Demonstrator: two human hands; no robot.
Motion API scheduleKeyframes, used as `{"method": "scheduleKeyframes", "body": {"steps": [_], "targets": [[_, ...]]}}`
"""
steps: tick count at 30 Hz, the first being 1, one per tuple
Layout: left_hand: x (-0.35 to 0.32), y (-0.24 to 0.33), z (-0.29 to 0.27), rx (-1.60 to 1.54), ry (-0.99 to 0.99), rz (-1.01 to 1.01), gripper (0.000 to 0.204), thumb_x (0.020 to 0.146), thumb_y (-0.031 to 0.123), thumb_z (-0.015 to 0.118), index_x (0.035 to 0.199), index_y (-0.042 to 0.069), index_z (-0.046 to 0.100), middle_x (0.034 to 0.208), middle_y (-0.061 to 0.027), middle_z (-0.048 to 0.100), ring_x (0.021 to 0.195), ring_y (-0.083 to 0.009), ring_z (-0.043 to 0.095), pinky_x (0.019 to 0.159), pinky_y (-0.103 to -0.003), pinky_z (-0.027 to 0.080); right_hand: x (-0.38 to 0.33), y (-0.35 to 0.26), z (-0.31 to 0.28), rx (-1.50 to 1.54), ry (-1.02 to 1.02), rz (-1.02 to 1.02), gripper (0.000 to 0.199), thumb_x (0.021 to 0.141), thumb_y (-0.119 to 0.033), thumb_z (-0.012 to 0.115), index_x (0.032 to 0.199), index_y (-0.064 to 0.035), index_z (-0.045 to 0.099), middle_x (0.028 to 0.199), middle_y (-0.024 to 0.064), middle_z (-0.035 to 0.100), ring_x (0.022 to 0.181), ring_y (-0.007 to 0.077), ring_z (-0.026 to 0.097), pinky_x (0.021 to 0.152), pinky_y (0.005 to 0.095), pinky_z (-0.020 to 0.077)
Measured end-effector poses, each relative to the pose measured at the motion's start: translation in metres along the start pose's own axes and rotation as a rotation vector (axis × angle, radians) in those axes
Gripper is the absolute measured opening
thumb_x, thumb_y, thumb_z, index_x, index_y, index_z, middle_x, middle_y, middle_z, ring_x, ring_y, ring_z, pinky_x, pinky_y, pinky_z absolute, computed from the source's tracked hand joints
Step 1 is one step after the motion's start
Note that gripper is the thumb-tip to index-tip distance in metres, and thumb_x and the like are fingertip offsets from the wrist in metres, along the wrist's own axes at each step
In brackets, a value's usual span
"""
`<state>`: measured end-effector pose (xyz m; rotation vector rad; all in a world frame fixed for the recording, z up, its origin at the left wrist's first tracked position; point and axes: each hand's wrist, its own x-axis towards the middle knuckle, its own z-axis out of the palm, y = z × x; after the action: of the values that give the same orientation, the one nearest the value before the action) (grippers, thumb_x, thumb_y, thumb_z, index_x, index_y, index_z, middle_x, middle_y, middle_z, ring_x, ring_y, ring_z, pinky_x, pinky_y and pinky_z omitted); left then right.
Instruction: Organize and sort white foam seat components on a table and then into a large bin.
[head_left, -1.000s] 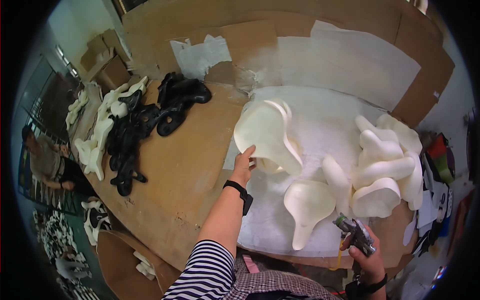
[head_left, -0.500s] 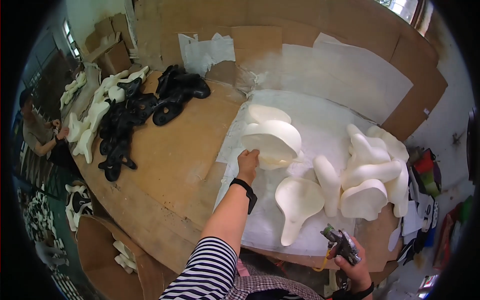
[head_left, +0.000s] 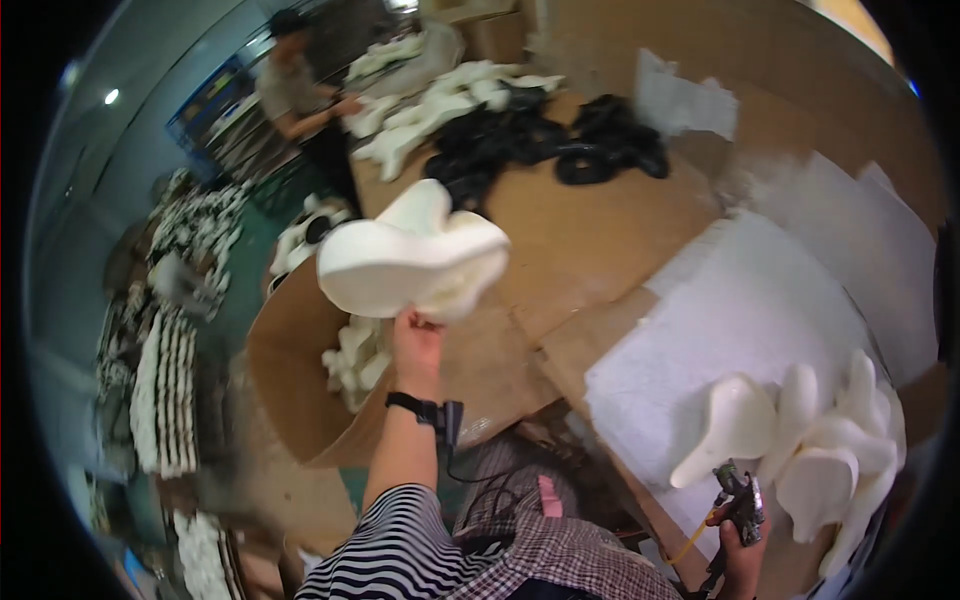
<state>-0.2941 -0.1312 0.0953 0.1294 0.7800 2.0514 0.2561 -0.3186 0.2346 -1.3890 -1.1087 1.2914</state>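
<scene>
My left hand point(head_left: 418, 343) grips a cream foam saddle-shaped pad point(head_left: 412, 255) by its lower edge and holds it up in the air, left of the wooden table and above a cardboard bin point(head_left: 290, 360). My right hand point(head_left: 742, 548), low at the right, is closed on a small spray gun point(head_left: 738, 495) with a yellow hose. Close to that hand, several more cream foam pads point(head_left: 800, 440) lie bunched on a white sheet point(head_left: 730, 330).
A wooden table point(head_left: 590, 230) carries black pads point(head_left: 560, 145) and white pads point(head_left: 440, 100) at its far side. Another person point(head_left: 300, 95) works there. The cardboard bin holds cream pads point(head_left: 355, 355). Stacks of white parts point(head_left: 165, 380) stand on the floor at left.
My left hand lifted the cream pad off the white sheet and swung it left over the bin. My head turned left too. The right hand kept the spray gun low.
</scene>
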Motion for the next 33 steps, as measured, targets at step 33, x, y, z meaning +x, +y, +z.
{"method": "scheduleKeyframes", "body": {"steps": [33], "targets": [[-0.168, -0.319, 0.137, 1.105, -0.609, -0.58, 0.059, 0.077, -0.004, 0.051, 0.129, 0.005, 0.026, 0.118, -0.0183, 0.05, 0.092, -0.0292, 0.064, 0.056, -0.042, 0.06, -0.155, -0.032, 0.041, -0.241, 0.253, 0.061, 0.06, 0.076, -0.012, 0.076, 0.129, -0.0009, 0.048, 0.095, 0.007, 0.063, 0.081, 0.0128, 0.061, 0.074, 0.0258, 0.0486]]}}
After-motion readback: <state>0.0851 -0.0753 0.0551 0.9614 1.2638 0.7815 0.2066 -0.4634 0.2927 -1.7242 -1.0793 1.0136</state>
